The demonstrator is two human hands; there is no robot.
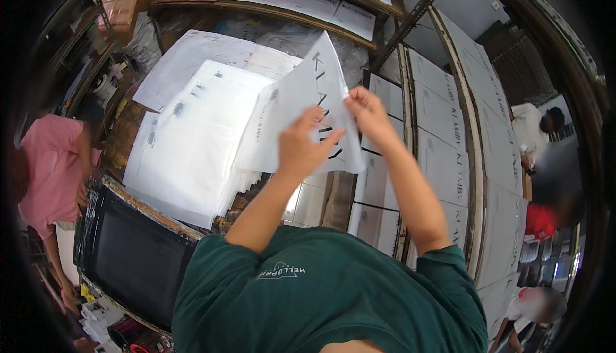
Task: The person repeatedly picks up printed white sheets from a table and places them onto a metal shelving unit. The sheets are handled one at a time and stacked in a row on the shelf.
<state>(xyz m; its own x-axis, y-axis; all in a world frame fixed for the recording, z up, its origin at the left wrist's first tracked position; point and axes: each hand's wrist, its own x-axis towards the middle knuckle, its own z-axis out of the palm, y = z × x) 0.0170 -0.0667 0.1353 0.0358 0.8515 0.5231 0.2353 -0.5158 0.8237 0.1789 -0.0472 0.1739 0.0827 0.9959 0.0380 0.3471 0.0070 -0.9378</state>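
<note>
My left hand (pixel 305 146) spreads wide over the sheet (pixel 326 70); my right hand (pixel 369 113) pinches its right edge.
A light pinch and flat fingers should spare it creases, raised here at the right side of the stack (pixel 205 119), racked sheets (pixel 437 136) farther off.

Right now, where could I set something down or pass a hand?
The dark panel between the pink shirt and green shirt looks bare. A hand might pass above the tiles, between white stack and right rack. Crowded: around the raised sheet, left hand and right hand.
</note>
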